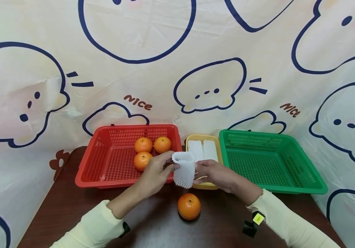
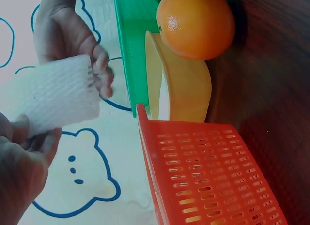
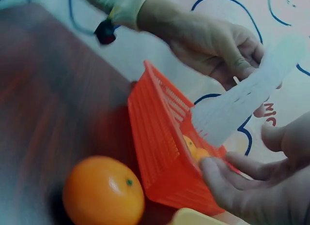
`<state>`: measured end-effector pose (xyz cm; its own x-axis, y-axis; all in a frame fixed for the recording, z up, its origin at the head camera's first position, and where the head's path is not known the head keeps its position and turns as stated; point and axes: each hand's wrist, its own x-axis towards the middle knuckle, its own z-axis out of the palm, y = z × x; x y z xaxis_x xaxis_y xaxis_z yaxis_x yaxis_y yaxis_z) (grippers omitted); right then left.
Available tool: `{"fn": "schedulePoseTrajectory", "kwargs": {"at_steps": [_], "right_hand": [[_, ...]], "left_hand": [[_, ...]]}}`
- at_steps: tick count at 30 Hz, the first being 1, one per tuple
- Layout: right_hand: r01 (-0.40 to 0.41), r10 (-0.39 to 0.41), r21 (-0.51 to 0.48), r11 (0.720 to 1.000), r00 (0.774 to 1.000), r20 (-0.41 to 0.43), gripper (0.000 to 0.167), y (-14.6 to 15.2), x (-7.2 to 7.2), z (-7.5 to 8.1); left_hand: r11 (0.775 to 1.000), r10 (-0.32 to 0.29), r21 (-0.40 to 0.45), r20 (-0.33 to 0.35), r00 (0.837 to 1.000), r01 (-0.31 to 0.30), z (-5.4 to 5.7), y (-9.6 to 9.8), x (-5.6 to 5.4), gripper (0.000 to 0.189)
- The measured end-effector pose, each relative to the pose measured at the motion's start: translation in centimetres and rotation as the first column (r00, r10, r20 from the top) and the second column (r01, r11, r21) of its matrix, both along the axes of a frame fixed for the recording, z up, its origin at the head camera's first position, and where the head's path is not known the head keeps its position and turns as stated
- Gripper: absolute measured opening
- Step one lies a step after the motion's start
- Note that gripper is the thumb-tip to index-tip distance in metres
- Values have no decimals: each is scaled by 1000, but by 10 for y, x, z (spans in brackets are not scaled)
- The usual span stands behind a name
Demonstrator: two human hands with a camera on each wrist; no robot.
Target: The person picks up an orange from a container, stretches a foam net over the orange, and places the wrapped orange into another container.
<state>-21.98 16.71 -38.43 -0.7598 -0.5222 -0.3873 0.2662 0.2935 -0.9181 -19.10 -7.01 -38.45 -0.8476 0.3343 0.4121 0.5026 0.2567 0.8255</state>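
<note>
A white foam net sleeve (image 1: pixel 184 174) is held up over the table by my left hand (image 1: pixel 154 174), which pinches its left side between thumb and fingers. The sleeve's mouth gapes a little in the head view. At its right side is my right hand (image 1: pixel 219 175), whose fingers and thumb are apart and not closed round the foam in the right wrist view. One orange (image 1: pixel 189 206) sits on the dark table below both hands; it also shows large in the left wrist view, as an orange (image 2: pixel 196 24) at the top.
A red basket (image 1: pixel 109 182) with several oranges (image 1: pixel 143 144) stands at the left. In the middle, a yellow bin (image 1: pixel 206 186) contains more white foam sleeves (image 1: pixel 210 150). To the right is a green basket (image 1: pixel 273 187). A printed curtain (image 1: pixel 152 79) hangs behind.
</note>
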Motion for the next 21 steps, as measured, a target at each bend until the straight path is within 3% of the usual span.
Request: {"fn": "schedulePoseTrajectory", "kwargs": {"at_steps": [5, 9, 12, 21], "right_hand": [[-83, 107, -152, 985, 982, 154, 43, 3, 3, -5], [-73, 114, -188, 979, 969, 219, 44, 2, 5, -8], [-53, 102, -190, 980, 961, 256, 44, 1, 7, -12], [-51, 132, -267, 962, 946, 296, 38, 2, 8, -20]], "left_hand": [[997, -76, -36, -29, 997, 75, -1, 0, 0, 23], [993, -116, -32, -14, 993, 115, -1, 1, 1, 24], [990, -140, -18, -2, 990, 139, -1, 3, 3, 24], [984, -174, -40, -107, 979, 171, 0, 5, 6, 28]]}}
